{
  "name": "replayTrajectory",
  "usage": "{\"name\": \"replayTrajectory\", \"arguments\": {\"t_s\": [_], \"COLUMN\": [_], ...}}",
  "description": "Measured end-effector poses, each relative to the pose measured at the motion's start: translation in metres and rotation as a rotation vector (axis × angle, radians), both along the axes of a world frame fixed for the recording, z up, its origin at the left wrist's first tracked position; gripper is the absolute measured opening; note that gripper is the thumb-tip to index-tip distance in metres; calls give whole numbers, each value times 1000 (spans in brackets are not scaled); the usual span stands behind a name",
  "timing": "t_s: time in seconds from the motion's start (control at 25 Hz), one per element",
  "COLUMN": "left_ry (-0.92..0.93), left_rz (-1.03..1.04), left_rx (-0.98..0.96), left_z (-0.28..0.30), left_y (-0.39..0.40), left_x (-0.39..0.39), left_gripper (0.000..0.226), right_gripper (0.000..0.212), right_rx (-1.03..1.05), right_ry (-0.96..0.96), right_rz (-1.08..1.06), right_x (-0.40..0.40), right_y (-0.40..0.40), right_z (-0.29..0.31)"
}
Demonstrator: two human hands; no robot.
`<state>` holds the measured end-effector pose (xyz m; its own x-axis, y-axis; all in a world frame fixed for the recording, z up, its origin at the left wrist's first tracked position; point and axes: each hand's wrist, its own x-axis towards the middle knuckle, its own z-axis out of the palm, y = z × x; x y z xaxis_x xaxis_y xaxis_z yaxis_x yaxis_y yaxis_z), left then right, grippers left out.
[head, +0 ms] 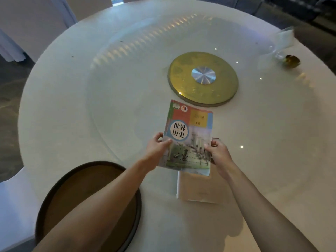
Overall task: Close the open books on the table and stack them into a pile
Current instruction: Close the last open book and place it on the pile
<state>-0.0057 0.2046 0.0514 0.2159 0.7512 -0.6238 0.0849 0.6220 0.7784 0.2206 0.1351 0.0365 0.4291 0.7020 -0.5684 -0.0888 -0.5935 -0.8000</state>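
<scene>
A closed textbook with a colourful cover is held over the white round table, in front of me. My left hand grips its left edge and my right hand grips its right edge. Under its near end lies a closed pale beige book, flat on the table and partly hidden by the held book and my right forearm.
A gold disc with a silver hub sits at the centre of the glass turntable. A round brown tray lies at the near left under my left forearm. Clear plastic wrap and a small dark-gold object are at the far right.
</scene>
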Motion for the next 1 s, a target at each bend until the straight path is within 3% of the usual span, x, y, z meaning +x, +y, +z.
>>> {"name": "replayTrajectory", "arguments": {"t_s": [0.24, 0.4, 0.6, 0.76, 0.88, 1.0], "left_ry": [247, 416, 590, 895, 745, 597], "left_rz": [-102, -169, -322, -531, -474, -365], "left_rx": [-2, 57, 180, 286, 201, 89], "left_z": [-48, -53, -49, -49, -52, -52], "left_y": [-60, -79, -83, -90, -95, -100], "left_x": [45, 44, 50, 57, 57, 56], "left_gripper": [5, 27, 24, 37, 30, 28], "right_gripper": [12, 14, 16, 20, 26, 17], "right_rx": [-135, -171, -248, -229, -251, -274], "right_ry": [-245, -324, -522, -560, -488, -520], "right_rz": [21, 53, 186, 179, 165, 202], "right_x": [38, 42, 38, 41, 42, 42], "right_y": [-68, -84, -89, -90, -91, -92], "right_z": [-40, -58, -59, -65, -67, -73]}}
